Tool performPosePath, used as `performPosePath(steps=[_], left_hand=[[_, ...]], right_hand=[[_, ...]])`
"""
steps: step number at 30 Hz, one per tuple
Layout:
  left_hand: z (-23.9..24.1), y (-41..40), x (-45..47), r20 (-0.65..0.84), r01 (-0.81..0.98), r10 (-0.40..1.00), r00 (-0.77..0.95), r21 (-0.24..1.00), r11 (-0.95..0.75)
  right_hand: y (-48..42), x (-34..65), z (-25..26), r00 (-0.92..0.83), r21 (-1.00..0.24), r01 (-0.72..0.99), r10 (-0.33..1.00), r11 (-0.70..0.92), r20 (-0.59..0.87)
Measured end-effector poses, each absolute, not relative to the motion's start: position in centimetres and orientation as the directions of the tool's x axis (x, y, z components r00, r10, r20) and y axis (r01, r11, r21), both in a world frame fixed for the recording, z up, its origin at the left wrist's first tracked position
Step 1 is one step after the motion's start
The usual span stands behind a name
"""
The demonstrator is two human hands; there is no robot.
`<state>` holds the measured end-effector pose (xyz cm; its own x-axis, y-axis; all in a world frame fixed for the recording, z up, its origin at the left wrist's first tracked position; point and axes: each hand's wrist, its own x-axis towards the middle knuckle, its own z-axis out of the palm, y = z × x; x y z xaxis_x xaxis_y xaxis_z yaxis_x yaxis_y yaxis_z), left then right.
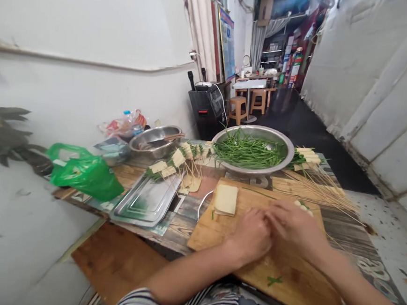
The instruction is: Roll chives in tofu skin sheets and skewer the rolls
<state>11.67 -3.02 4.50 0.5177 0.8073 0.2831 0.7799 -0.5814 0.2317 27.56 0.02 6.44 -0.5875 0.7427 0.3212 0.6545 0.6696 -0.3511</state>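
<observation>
Everything within easy reach

In the head view, pale stacked sheets [225, 200] lie toward the left side of the cutting board [204, 237], presumably so they can be picked up easily. The metal bowl [291, 152] of long greens [246, 151] stands just beyond it, likely close without crowding. The left hand [254, 234] and right hand [294, 225] meet over the board, fingers curled narrow; whether they hold anything, I cannot tell.

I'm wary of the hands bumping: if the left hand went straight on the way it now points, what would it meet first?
Most likely the right hand, which lies ahead of the left hand over the cutting board; blur and overlap hide whether they touch.
</observation>
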Motion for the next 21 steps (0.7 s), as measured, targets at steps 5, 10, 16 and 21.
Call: performPosePath(steps=[5, 10, 16, 21], left_hand=[[1.8, -6.0, 2.4, 0.525, 0.857, 0.8, 0.292, 0.226, -0.462], [-1.7, -6.3, -1.3, 0.501, 0.827, 0.846, 0.184, 0.386, -0.409], [-1.8, -6.1, -1.0, 0.486, 0.807, 0.858, 0.165, 0.433, -0.401], [-1.2, -6.3, -1.1, 0.497, 0.81, 0.85, 0.173, 0.419, -0.41]], right_hand=[[2.1, 18.9, 4.3, -0.745, -0.405, 0.49, 0.612, 0.772, 0.265], [3.8, 18.0, 1.9, -0.742, -0.424, 0.492, 0.621, 0.76, 0.253], [5.1, 17.3, 1.6, -0.664, -0.546, 0.532, 0.719, 0.647, 0.205], [8.4, 19.3, 2.9, -0.231, -0.74, 0.606, 0.955, 0.291, 0.187]])
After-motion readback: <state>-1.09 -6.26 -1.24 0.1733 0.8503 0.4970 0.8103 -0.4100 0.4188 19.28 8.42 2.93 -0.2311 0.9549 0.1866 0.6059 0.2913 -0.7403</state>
